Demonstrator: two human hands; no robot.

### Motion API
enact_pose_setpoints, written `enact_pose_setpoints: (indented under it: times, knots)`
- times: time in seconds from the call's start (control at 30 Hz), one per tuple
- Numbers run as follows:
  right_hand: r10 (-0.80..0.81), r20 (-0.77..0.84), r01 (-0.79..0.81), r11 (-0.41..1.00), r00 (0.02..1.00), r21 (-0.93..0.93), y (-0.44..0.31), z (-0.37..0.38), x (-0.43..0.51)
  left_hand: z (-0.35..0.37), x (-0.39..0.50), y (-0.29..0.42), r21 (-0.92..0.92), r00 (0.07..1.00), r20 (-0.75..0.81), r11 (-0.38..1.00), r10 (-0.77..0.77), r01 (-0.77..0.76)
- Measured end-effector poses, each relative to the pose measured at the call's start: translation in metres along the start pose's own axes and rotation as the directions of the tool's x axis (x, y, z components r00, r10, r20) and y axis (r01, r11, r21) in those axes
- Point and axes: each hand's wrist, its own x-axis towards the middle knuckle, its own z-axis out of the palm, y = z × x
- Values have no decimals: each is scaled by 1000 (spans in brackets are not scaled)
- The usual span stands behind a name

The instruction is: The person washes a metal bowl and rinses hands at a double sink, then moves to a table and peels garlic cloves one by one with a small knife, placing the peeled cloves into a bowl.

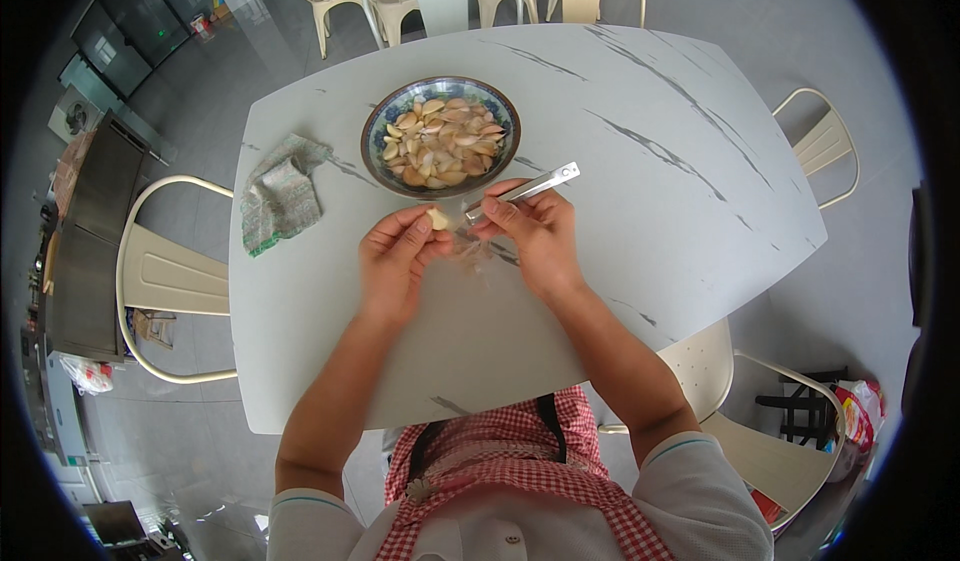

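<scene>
Between the thumb and fingers of my left hand (401, 250) is a pale garlic clove (438, 220). My right hand (534, 227) grips a slim metal tool with a hole at its far end (551, 178), possibly a peeler or small knife; its working end points toward the clove, and I cannot tell whether they touch. Just beyond both hands sits a patterned bowl (366, 152) filled with garlic cloves (442, 141), many with skin on. Thin garlic skins (472, 255) lie on the table between my hands.
The marble-patterned table (645, 208) has a crumpled grey-green cloth (281, 197) at its left. Metal chairs stand around it, with one at the left edge (176, 268), one at the right (821, 148) and another near my right elbow (772, 456).
</scene>
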Motion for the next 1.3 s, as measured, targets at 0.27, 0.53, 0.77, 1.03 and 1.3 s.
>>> enact_pose_setpoints:
  times: [0.27, 0.53, 0.77, 1.03, 1.3]
  knots:
    - [11, -93, -23, 993, 996, -120, 2, 2, 1, 1, 0, 3, -23, 1000, -19, 1000, -9, 8]
    - [58, 43, -55, 996, 997, -66, -2, 2, 0, -2, 1, 12, -78, 1000, -20, 997, 2, -4]
    - [77, 113, -90, 989, 991, 115, 2, 2, 2, 2, -1, 8, -61, 1000, 14, 998, 8, -7]
    - [72, 85, -84, 986, 994, 143, 4, 1, 2, 5, -3, 6, -71, 1000, 15, 997, -3, 4]
    - [49, 69, -60, 985, 996, 161, 5, 1, 2, 6, -3, 7, -79, 1000, 16, 997, 4, -3]
